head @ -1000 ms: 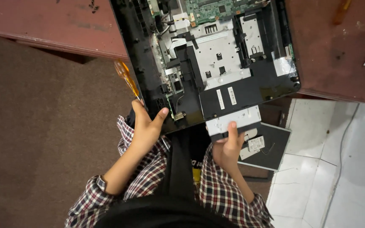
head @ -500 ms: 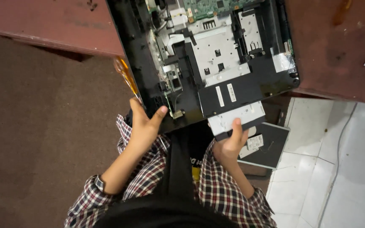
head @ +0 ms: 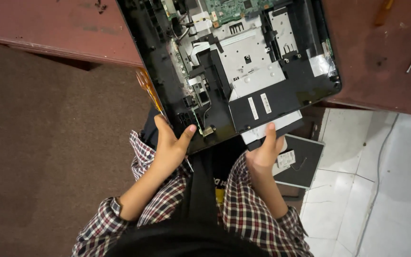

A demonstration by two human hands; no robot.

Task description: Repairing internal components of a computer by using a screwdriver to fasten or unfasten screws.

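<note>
The right hand (head: pixel 265 154) has pushed the drive (head: pixel 272 126) further into the opened laptop (head: pixel 234 66) overhanging the tabletop (head: pixel 381 57), thumb pressing it; left hand (head: pixel 170 143) fingers grip the chassis edge.

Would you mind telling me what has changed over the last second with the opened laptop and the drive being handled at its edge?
The right hand has pushed the slim drive a little further into the opened laptop; less of it sticks out. The left hand still grips the laptop's near edge. The second drive below and the orange-handled screwdriver stayed put.
</note>
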